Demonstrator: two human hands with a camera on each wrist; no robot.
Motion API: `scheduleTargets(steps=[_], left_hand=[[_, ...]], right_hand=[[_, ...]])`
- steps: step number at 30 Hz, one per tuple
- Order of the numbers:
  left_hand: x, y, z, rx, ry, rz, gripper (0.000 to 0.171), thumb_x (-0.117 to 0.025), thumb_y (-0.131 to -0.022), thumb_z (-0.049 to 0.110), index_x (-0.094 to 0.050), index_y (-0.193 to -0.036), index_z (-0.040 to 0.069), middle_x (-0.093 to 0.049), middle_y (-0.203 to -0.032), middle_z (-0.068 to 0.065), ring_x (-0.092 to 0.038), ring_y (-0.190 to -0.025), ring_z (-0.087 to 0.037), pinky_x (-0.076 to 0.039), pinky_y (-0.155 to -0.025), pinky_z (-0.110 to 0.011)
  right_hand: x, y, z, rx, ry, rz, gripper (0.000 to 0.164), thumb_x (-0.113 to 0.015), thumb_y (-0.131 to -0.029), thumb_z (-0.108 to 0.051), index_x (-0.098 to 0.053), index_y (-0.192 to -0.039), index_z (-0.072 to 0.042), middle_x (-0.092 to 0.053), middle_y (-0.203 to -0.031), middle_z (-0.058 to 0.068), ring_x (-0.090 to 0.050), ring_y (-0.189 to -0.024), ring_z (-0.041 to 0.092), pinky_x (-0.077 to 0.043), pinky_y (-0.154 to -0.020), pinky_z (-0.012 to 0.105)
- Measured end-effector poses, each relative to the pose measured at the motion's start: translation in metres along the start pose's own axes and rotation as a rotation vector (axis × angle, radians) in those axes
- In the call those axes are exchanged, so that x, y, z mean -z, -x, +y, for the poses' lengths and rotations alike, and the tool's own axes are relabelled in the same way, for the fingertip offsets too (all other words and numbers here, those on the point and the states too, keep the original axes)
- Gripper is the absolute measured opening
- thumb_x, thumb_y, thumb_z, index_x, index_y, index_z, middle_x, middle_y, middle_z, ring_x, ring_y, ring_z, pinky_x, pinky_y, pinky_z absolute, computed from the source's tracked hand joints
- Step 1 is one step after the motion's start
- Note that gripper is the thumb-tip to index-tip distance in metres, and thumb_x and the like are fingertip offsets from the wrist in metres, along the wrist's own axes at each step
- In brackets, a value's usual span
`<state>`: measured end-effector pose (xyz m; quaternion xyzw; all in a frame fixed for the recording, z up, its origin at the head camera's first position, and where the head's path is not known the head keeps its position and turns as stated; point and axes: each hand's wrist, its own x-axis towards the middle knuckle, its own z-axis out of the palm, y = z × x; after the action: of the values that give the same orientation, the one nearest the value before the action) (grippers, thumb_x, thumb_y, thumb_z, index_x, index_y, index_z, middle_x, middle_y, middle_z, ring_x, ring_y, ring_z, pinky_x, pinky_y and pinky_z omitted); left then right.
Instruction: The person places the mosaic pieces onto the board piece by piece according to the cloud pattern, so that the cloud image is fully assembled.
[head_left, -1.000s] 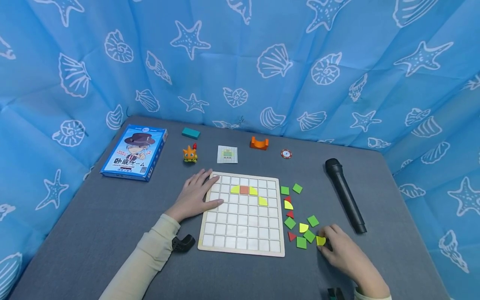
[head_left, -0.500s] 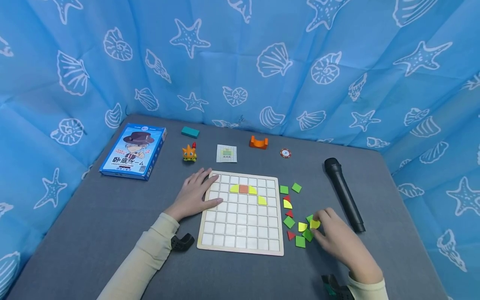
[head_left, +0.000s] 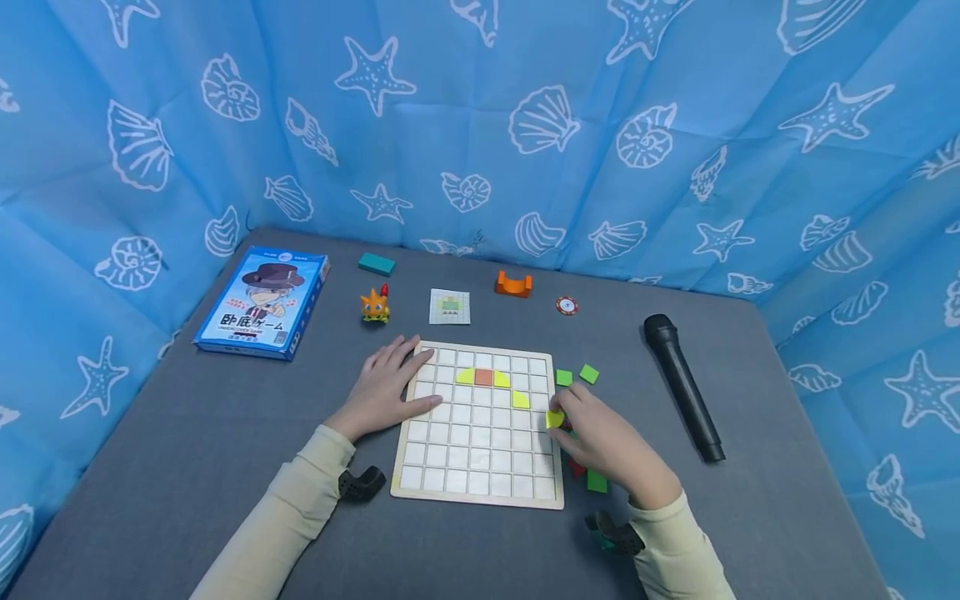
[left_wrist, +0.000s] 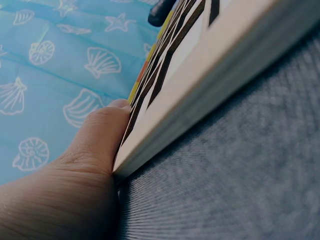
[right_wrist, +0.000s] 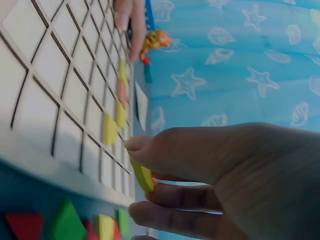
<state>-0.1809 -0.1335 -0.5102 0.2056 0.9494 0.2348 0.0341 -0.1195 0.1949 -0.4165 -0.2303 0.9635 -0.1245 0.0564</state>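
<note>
A wooden grid board [head_left: 480,450] lies on the table with a red square tile [head_left: 483,377] and several yellow quarter-round tiles [head_left: 521,400] in its upper cells. My left hand [head_left: 381,392] rests on the board's upper left edge, fingers spread; in the left wrist view the thumb [left_wrist: 102,130] lies against the rim. Between thumb and fingers, my right hand [head_left: 607,437] pinches a yellow quarter-round tile [right_wrist: 143,175] above the board's right edge. Beneath that hand, several loose tiles are partly hidden; green squares [head_left: 589,374] show beyond it.
Behind the board are a printed pattern card [head_left: 450,307], an orange toy figure [head_left: 375,306], a teal block [head_left: 377,264], an orange block [head_left: 513,285] and a poker chip [head_left: 567,306]. A black microphone [head_left: 684,387] lies right, a blue game box [head_left: 262,302] left.
My right hand has carried the yellow quarter-round tile up and left from the loose tiles to the board's right edge. The left hand has stayed on the board.
</note>
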Motion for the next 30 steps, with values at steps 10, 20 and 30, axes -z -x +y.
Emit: scheduleTargets(steps=[10, 20, 30], left_hand=[[-0.001, 0.000, -0.001, 0.008, -0.003, 0.002, 0.085, -0.045, -0.084, 0.075, -0.028, -0.152, 0.027, -0.015, -0.161, -0.003, -0.008, -0.148, -0.029, -0.013, -0.113, -0.058], [0.001, 0.000, 0.002, 0.020, 0.008, -0.009, 0.084, -0.046, -0.084, 0.073, -0.028, -0.152, 0.027, -0.013, -0.161, -0.003, -0.006, -0.148, -0.028, -0.012, -0.113, -0.058], [0.000, 0.000, 0.001, 0.022, 0.005, -0.010, 0.084, -0.045, -0.084, 0.075, -0.028, -0.152, 0.028, -0.014, -0.161, -0.002, -0.007, -0.148, -0.028, -0.013, -0.113, -0.058]], right_hand=[[-0.026, -0.023, -0.013, -0.020, -0.006, -0.050, 0.028, -0.074, -0.085, -0.022, -0.060, -0.106, -0.011, -0.055, -0.100, 0.000, -0.049, -0.073, 0.007, -0.048, -0.065, 0.025], [-0.031, -0.026, -0.012, -0.067, -0.020, -0.057, 0.031, -0.074, -0.085, -0.025, -0.060, -0.109, -0.013, -0.054, -0.100, -0.002, -0.049, -0.076, 0.008, -0.047, -0.067, 0.026], [-0.031, -0.029, -0.010, -0.109, -0.032, -0.040, 0.030, -0.074, -0.085, -0.023, -0.057, -0.109, -0.013, -0.053, -0.102, -0.001, -0.050, -0.078, 0.010, -0.048, -0.068, 0.027]])
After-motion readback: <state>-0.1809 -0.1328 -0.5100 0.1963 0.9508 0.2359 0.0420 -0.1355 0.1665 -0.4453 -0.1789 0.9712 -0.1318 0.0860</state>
